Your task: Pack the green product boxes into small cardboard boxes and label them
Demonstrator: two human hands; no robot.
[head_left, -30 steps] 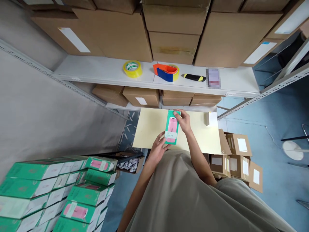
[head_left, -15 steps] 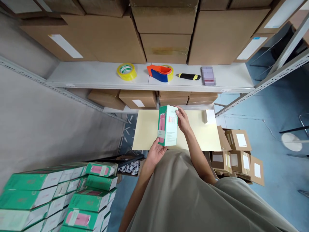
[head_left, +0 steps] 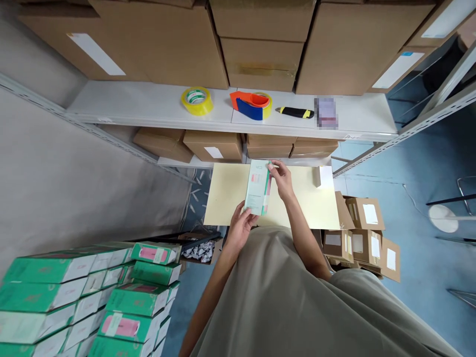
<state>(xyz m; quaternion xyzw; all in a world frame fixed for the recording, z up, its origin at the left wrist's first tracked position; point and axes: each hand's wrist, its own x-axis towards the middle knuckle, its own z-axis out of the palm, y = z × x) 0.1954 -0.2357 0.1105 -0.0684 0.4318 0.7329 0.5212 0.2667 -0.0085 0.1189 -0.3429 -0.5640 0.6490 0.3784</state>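
A white and green product box (head_left: 258,191) is held between my two hands above the cream-coloured tabletop (head_left: 223,198). Its white printed side faces up toward me, and a narrow green edge with some pink shows on the right. My left hand (head_left: 241,225) grips the lower end, fingers against the bottom corner. At the upper right edge, my right hand (head_left: 281,179) pinches the box between thumb and fingers. A small white box (head_left: 325,177) stands at the right of the tabletop, apart from my hands.
Stacked green boxes (head_left: 121,325) fill the lower left. On the shelf (head_left: 156,106) lie a yellow tape roll (head_left: 197,101), an orange and blue tape dispenser (head_left: 252,105) and a utility knife (head_left: 295,112). Cardboard boxes (head_left: 366,213) stand on the floor at right.
The box has been turned in my hands: its pink-pictured green side faced left, and now the white side faces me with green at the right. My view has shifted slightly.
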